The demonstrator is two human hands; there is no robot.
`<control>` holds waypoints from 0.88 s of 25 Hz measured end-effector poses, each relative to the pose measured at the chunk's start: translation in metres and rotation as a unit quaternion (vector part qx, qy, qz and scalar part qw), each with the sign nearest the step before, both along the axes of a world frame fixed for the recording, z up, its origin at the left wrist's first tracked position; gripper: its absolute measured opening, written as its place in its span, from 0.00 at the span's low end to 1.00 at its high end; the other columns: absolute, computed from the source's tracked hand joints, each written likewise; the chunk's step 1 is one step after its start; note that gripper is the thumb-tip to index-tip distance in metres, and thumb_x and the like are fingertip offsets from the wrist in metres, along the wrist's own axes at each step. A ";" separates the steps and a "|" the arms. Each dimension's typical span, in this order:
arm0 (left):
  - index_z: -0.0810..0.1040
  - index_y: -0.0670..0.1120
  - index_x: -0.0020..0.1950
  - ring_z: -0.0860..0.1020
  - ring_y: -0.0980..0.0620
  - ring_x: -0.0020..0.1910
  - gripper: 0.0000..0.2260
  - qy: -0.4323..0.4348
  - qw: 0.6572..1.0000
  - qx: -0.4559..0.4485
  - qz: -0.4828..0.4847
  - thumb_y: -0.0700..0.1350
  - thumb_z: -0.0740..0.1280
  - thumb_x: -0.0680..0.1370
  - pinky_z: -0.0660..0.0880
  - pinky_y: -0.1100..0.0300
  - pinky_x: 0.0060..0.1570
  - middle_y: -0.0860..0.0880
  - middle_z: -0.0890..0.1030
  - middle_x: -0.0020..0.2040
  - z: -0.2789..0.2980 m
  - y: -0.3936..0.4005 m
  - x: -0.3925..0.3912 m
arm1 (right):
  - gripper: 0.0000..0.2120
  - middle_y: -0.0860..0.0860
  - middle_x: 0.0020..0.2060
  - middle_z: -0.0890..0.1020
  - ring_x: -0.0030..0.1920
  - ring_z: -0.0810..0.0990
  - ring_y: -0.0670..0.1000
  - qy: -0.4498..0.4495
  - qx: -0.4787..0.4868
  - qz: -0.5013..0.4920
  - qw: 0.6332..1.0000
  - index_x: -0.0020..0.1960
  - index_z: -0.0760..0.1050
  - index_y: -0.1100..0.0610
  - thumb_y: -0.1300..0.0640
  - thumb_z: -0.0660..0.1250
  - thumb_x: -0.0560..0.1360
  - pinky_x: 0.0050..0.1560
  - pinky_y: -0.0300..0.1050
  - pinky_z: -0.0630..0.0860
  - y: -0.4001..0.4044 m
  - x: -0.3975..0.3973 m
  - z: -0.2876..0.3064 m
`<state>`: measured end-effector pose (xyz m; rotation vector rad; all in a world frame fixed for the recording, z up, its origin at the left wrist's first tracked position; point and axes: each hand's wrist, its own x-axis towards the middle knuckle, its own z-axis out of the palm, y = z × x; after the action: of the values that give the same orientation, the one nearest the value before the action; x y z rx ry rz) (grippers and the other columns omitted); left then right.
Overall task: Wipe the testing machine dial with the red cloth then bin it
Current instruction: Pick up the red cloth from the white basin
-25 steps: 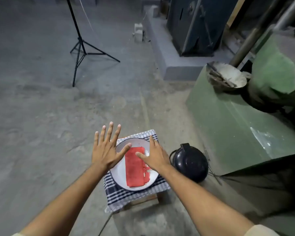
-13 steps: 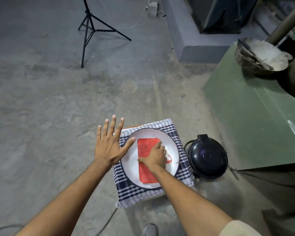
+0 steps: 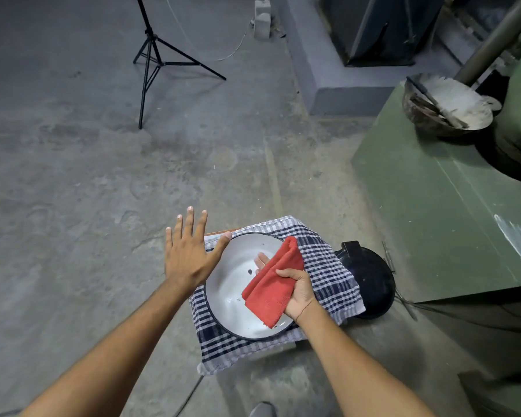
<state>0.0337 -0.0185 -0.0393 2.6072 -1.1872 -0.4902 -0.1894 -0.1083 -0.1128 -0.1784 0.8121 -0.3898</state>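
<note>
Two hands busy: right hand (image 3: 298,291) pinching folded red terry cloth (image 3: 271,288) w/ thumb on top, above white enamel plate (image 3: 232,284), left hand (image 3: 190,254) spread flat, prob. steadying rim.

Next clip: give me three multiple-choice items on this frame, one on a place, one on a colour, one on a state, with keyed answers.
1. Where is the black bin?
A. right of the plate, on the floor
B. on the green machine
C. under the tripod

2. What colour is the cloth?
A. blue
B. red
C. white

3. How is the left hand?
A. gripping the cloth
B. in a fist
C. open, fingers spread

Answers:
1 A: the bin sits on the floor beside the plate.
2 B: the cloth in the right hand is red.
3 C: the left hand is flat and holds nothing.
</note>
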 end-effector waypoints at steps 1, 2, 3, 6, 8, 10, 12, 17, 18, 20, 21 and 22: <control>0.54 0.55 0.89 0.46 0.46 0.89 0.49 0.000 1.000 -0.003 0.001 0.79 0.42 0.73 0.41 0.44 0.87 0.50 0.46 0.90 0.005 -0.004 -0.001 | 0.24 0.58 0.58 0.87 0.58 0.87 0.61 -0.052 0.008 -0.045 0.998 0.62 0.83 0.64 0.68 0.70 0.66 0.62 0.61 0.82 0.002 -0.004 0.000; 0.56 0.54 0.89 0.46 0.46 0.89 0.49 -0.002 1.000 -0.005 -0.003 0.79 0.42 0.73 0.41 0.44 0.87 0.49 0.47 0.90 0.009 -0.008 -0.003 | 0.20 0.57 0.52 0.88 0.52 0.88 0.59 -0.091 0.005 -0.082 0.992 0.59 0.85 0.63 0.68 0.73 0.67 0.59 0.62 0.83 0.004 -0.006 0.001; 0.58 0.54 0.88 0.46 0.46 0.89 0.49 -0.006 1.000 -0.006 -0.009 0.79 0.42 0.74 0.40 0.44 0.87 0.49 0.48 0.90 0.014 -0.012 -0.005 | 0.20 0.55 0.49 0.87 0.48 0.88 0.55 -0.117 -0.009 -0.110 0.987 0.60 0.84 0.61 0.64 0.77 0.67 0.58 0.60 0.83 0.006 -0.008 0.006; 0.65 0.54 0.86 0.47 0.46 0.89 0.46 -0.018 0.999 -0.011 -0.033 0.78 0.44 0.75 0.41 0.44 0.87 0.48 0.50 0.90 0.032 -0.026 -0.015 | 0.43 0.52 0.56 0.85 0.50 0.87 0.51 -0.150 -0.071 -0.138 0.976 0.75 0.75 0.56 0.45 0.85 0.66 0.57 0.55 0.82 0.004 -0.007 0.034; 0.68 0.54 0.84 0.47 0.45 0.89 0.44 -0.023 0.998 -0.011 -0.049 0.77 0.45 0.77 0.41 0.43 0.87 0.47 0.51 0.90 0.046 -0.035 -0.023 | 0.50 0.53 0.68 0.82 0.64 0.84 0.54 -0.171 -0.099 -0.150 0.969 0.80 0.69 0.55 0.38 0.84 0.65 0.62 0.57 0.82 -0.001 -0.006 0.057; 0.70 0.54 0.83 0.47 0.45 0.89 0.43 -0.028 0.997 -0.018 -0.065 0.77 0.46 0.77 0.41 0.43 0.87 0.46 0.52 0.90 0.063 -0.046 -0.033 | 0.51 0.55 0.77 0.75 0.75 0.75 0.58 -0.194 -0.112 -0.167 0.960 0.82 0.66 0.56 0.31 0.75 0.68 0.67 0.63 0.78 -0.011 -0.009 0.076; 0.70 0.54 0.83 0.48 0.45 0.89 0.43 -0.039 0.995 -0.032 -0.082 0.77 0.47 0.77 0.41 0.44 0.87 0.46 0.53 0.90 0.083 -0.060 -0.042 | 0.52 0.58 0.81 0.67 0.80 0.68 0.60 -0.229 -0.134 -0.168 0.949 0.83 0.63 0.59 0.26 0.64 0.71 0.71 0.64 0.75 -0.025 -0.017 0.096; 0.65 0.53 0.86 0.48 0.44 0.89 0.45 -0.093 0.980 -0.088 -0.150 0.78 0.45 0.76 0.42 0.44 0.87 0.46 0.53 0.90 0.154 -0.118 -0.086 | 0.55 0.62 0.83 0.63 0.82 0.64 0.60 -0.274 -0.182 -0.201 0.923 0.85 0.57 0.61 0.23 0.62 0.73 0.76 0.67 0.67 -0.066 -0.074 0.168; 0.63 0.53 0.87 0.48 0.44 0.89 0.46 -0.102 0.975 -0.103 -0.168 0.78 0.44 0.76 0.42 0.44 0.87 0.46 0.53 0.90 0.170 -0.130 -0.100 | 0.56 0.62 0.83 0.63 0.83 0.63 0.60 -0.275 -0.193 -0.213 0.918 0.85 0.56 0.61 0.22 0.61 0.74 0.78 0.67 0.65 -0.073 -0.092 0.184; 0.59 0.53 0.88 0.48 0.44 0.89 0.47 -0.118 0.961 -0.134 -0.211 0.78 0.43 0.75 0.41 0.44 0.87 0.46 0.52 0.90 0.202 -0.152 -0.135 | 0.56 0.62 0.83 0.63 0.83 0.63 0.60 -0.272 -0.221 -0.239 0.906 0.85 0.55 0.61 0.22 0.61 0.74 0.79 0.67 0.63 -0.086 -0.135 0.215; 0.58 0.53 0.89 0.47 0.44 0.89 0.48 -0.122 0.955 -0.144 -0.228 0.78 0.42 0.75 0.40 0.44 0.87 0.46 0.51 0.90 0.215 -0.161 -0.150 | 0.55 0.61 0.83 0.64 0.82 0.64 0.60 -0.271 -0.234 -0.250 0.900 0.85 0.56 0.60 0.23 0.61 0.74 0.79 0.67 0.63 -0.091 -0.154 0.228; 0.56 0.53 0.89 0.46 0.44 0.89 0.48 -0.124 0.948 -0.154 -0.248 0.78 0.42 0.75 0.40 0.44 0.87 0.46 0.50 0.90 0.228 -0.170 -0.169 | 0.54 0.60 0.83 0.64 0.82 0.64 0.60 -0.266 -0.249 -0.265 0.893 0.85 0.57 0.60 0.23 0.62 0.74 0.79 0.67 0.64 -0.095 -0.176 0.241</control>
<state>-0.1356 -0.1886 0.1888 2.1383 -1.8481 -0.0412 -0.3651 -0.2031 0.1286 -0.3105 0.1848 -1.1148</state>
